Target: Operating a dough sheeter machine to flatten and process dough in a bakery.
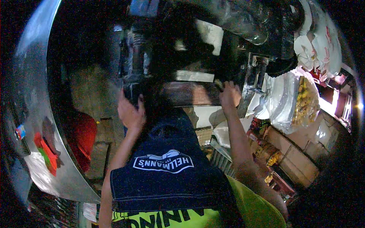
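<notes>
In dim light, my left hand [131, 112] is at the lower end of a dark upright post [135, 57], with fingers and thumb on either side of it. My right hand [230, 97] has its fingers curled by the right end of a brown panel [192, 94]. A small pale tip shows by those fingers; whether it is a held thing I cannot make out. A pale strip [194, 76] lies just above the panel. Deep shadow hides much of what is between my hands. I wear a dark denim apron [159, 190].
A large curved shiny metal surface [64, 167] rises at the left, beside a red object [84, 136]. Clear bags with yellow contents [306, 102], white plastic bags [323, 45] and cardboard boxes [292, 159] crowd the right. A dark machine-like body [247, 22] stands ahead.
</notes>
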Available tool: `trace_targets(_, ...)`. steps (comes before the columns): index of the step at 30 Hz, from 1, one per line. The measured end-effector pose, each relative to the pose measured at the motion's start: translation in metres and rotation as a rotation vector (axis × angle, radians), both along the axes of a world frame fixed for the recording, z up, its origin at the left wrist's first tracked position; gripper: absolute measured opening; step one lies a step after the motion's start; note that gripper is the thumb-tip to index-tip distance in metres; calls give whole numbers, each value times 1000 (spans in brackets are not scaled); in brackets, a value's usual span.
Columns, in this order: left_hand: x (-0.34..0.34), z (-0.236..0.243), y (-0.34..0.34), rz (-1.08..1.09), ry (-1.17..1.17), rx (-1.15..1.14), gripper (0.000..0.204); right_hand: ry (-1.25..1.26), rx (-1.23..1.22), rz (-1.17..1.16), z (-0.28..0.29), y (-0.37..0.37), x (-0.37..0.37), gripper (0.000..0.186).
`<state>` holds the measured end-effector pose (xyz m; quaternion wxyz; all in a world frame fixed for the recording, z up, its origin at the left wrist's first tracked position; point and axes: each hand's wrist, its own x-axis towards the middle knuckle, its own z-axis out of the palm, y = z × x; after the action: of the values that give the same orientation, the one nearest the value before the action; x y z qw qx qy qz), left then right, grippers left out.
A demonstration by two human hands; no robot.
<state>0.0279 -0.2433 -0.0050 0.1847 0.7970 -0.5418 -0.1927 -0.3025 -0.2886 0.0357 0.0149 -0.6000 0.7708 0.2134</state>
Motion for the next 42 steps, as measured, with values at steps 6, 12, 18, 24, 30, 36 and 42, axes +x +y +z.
trace_targets(6, 19, -6, 12, -96, -103, -61, 66, -174, -80, 195, -6, 24, 25, 33)
trace_targets(12, 40, -33, 40, -115, 45, 115, 67, -16, 91, -70, -13, 24, -16, 39)
trace_targets(18, 42, -37, 38, -68, 117, 178, 66, -21, 281, 77, 4, -18, -47, 45)
trace_targets(24, 40, -41, 36, -176, -39, 101, 64, -508, 677, 255, -4, -73, -80, 33)
trace_targets(30, 38, -36, 24, -299, -192, 44, 63, -1228, 396, -76, -60, -77, -127, 33)
trace_targets(36, 20, -42, -16, -284, -227, 16, 52, -1018, 656, -170, -77, -77, -144, 22)
trace_targets(42, -11, -58, -81, 14, 152, 159, 46, -1068, 214, 28, -170, -43, -168, 27)
